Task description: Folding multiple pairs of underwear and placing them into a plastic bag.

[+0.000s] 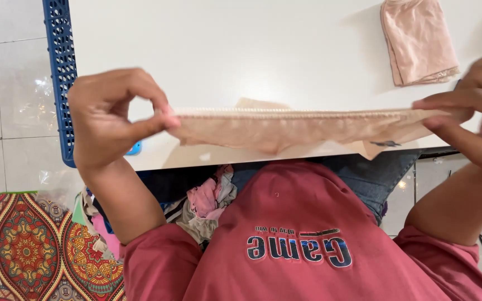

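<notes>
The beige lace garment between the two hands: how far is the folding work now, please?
Done: one pink folded garment lies on the white table. In hand: the left hand and right hand pinch the beige lace garment at its ends, stretched flat above the table edge, not yet folded. Left: a pile of mixed clothes sits below the table, beside the blue basket.

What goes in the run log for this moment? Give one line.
left hand: pinches beige garment | right hand: pinches other end | garment: stretched above white table | folded pink cloth: on table

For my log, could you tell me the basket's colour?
Blue, the basket in the head view.
</notes>
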